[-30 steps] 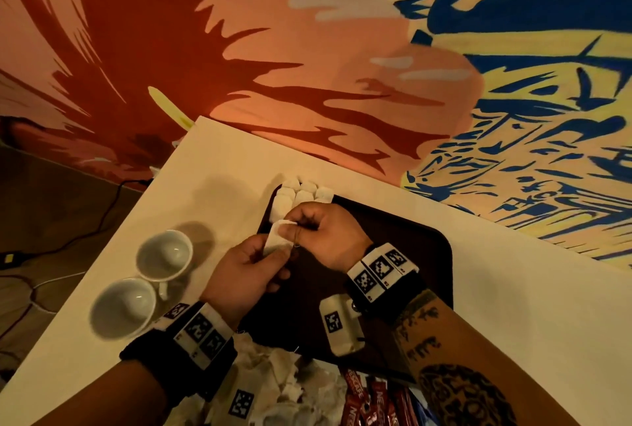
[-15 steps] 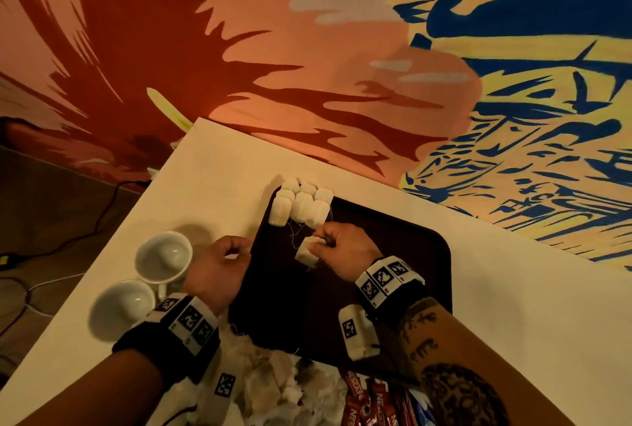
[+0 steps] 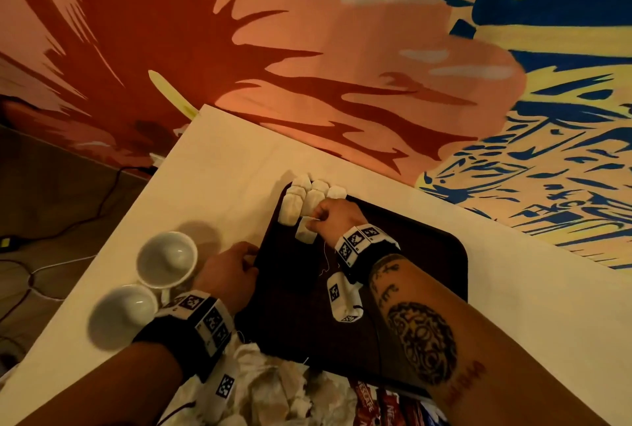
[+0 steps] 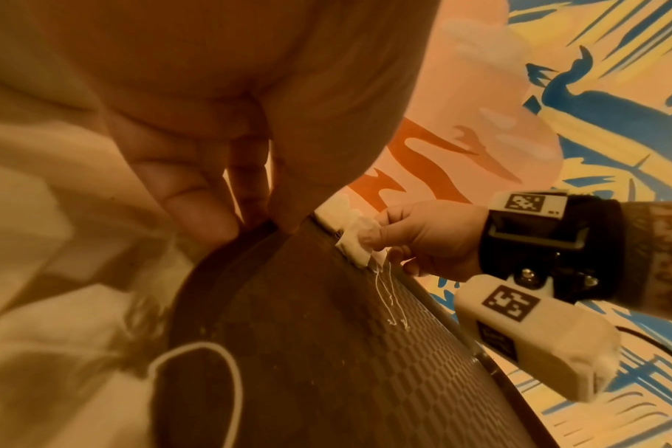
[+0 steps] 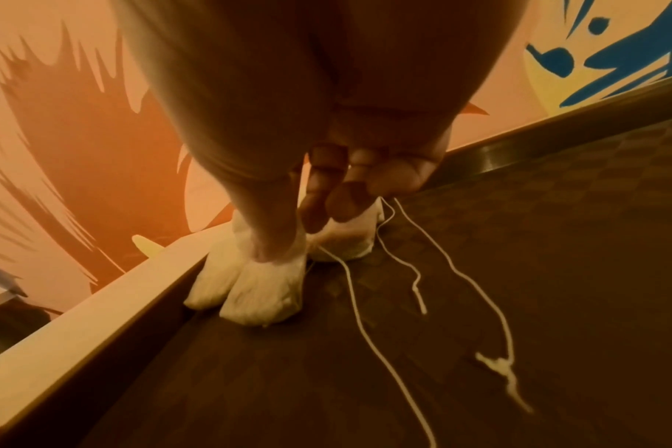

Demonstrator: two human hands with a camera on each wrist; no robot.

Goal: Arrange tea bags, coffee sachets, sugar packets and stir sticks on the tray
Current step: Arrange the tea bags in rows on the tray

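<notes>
A dark brown tray (image 3: 410, 254) lies on the white table. Several white tea bags (image 3: 307, 196) sit packed in its far left corner. My right hand (image 3: 313, 224) pinches one more tea bag (image 3: 305, 232) and holds it low, right beside that group. In the right wrist view the tea bag (image 5: 346, 242) is under my fingertips (image 5: 319, 221), and its strings (image 5: 403, 272) trail over the tray (image 5: 518, 272). My left hand (image 3: 248, 256) is at the tray's left rim. In the left wrist view its thumb and fingers (image 4: 196, 206) close on that rim.
Two white cups (image 3: 167, 260) (image 3: 124, 311) stand left of the tray, close to my left wrist. A heap of loose tea bags (image 3: 273, 388) and red coffee sachets (image 3: 369, 405) lie at the near edge. The painted wall is just behind the table.
My left hand let go of the tea bag and drew back to the tray's left rim. My right hand carried the bag toward the group in the far left corner.
</notes>
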